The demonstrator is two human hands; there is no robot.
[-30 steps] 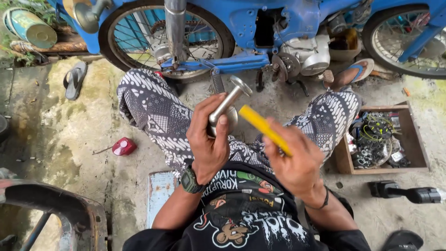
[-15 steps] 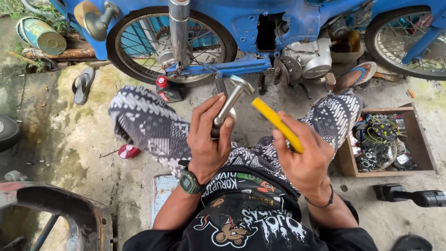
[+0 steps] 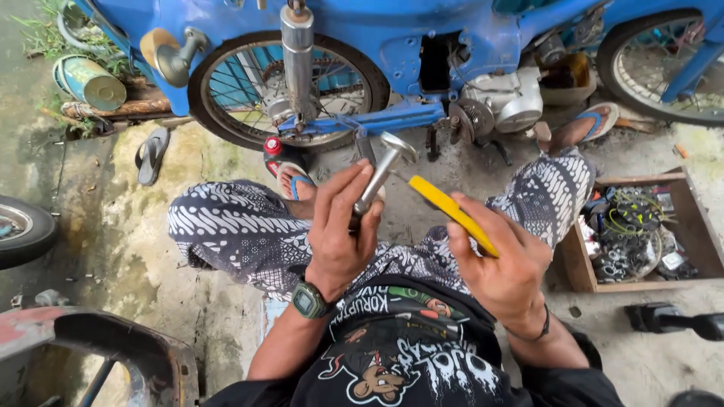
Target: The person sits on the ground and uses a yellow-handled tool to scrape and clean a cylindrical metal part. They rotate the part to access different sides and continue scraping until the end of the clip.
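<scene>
Beside a blue motorcycle (image 3: 422, 45) parked on a stained concrete floor (image 3: 136, 249), a person sits cross-legged in patterned trousers, working over the lap. Behind the rear wheel (image 3: 286, 83) stands a chrome shock absorber (image 3: 299, 53), and the engine casing (image 3: 505, 98) shows near a gap in the bodywork, which suggests the machine is partly stripped. To the person's right, a wooden parts tray (image 3: 682, 283) holds a tangle of wires, rings and small fittings. A loose sandal (image 3: 151, 154) lies by a tin can (image 3: 94, 83) at the far left. The left hand (image 3: 339, 234), with a wristwatch, is wrapped around a chrome cylindrical part (image 3: 381, 177), raised just above the knees. The right hand (image 3: 501, 260) clasps the yellow handle of a hand tool (image 3: 452, 211), whose tip touches the part's top end. Judging by this, work on the part is under way, not finished; the part is off the motorcycle and not refitted.
</scene>
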